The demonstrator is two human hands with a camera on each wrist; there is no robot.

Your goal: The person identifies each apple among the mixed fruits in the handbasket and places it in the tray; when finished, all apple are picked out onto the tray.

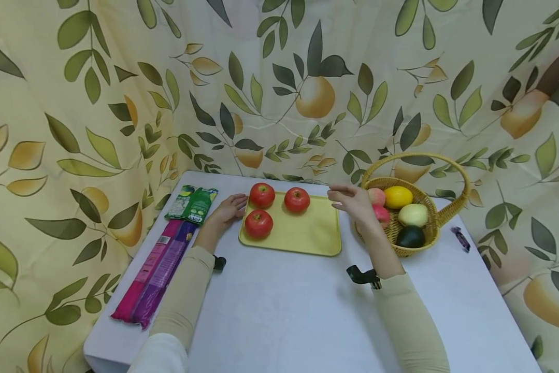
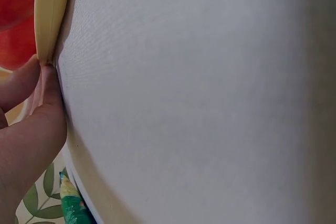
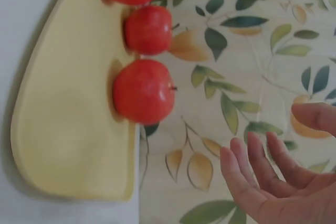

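A yellow tray (image 1: 302, 235) lies on the table with three red apples (image 1: 258, 224) on its left and back part. At its left rim is my left hand (image 1: 230, 209); in the left wrist view, thumb and fingers (image 2: 44, 111) pinch the tray's edge (image 2: 52, 14). My right hand (image 1: 354, 203) hovers between the tray's right end and a wicker basket (image 1: 435, 210), holding nothing. Its fingers (image 3: 265, 169) are spread and loosely bent in the right wrist view. The forearm hides part of the basket's left side.
Inside the basket are pinkish fruits (image 1: 377, 196), a yellow lemon-like fruit (image 1: 398, 197), a pale round one (image 1: 413, 214) and a dark one (image 1: 410, 237). A small wrapped sweet (image 1: 461, 239) lies to its right. Green packets (image 1: 192, 204) and long pink-purple packs (image 1: 160, 269) line the left edge.
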